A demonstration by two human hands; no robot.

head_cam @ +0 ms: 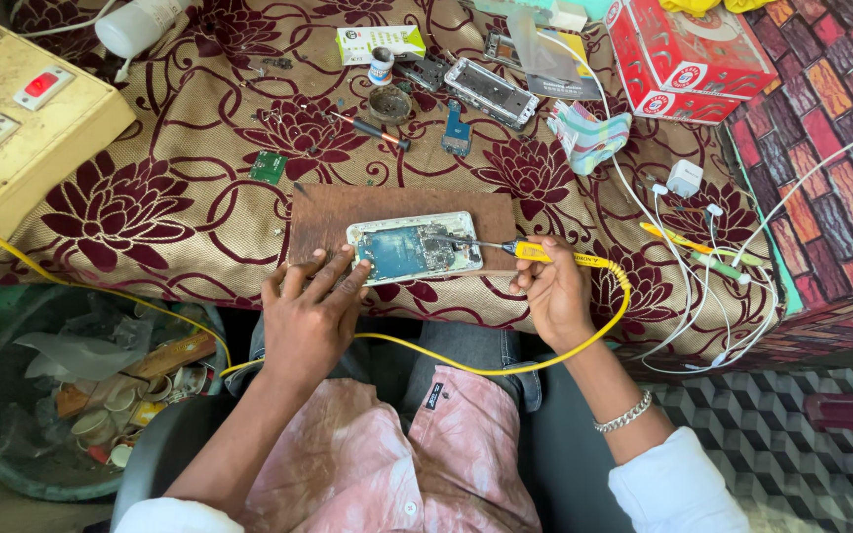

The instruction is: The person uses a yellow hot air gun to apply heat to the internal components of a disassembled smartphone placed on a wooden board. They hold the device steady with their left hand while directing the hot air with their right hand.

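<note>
An opened phone (413,247) with its circuit board bare lies on a brown wooden board (328,212) at the table's near edge. My left hand (313,306) rests on the board, fingertips pressing the phone's left end. My right hand (552,289) grips a yellow-handled soldering iron (535,254), whose thin tip reaches left onto the phone's circuit board. The iron's yellow cable (505,367) loops down across my lap and off to the left.
A floral cloth (170,188) covers the table. Behind the board lie a phone frame (492,92), small circuit boards, a screwdriver (367,126) and a tin. A switchboard (12,118) sits left, a red box (688,54) back right, white cables (703,257) right, a waste bin (61,395) below left.
</note>
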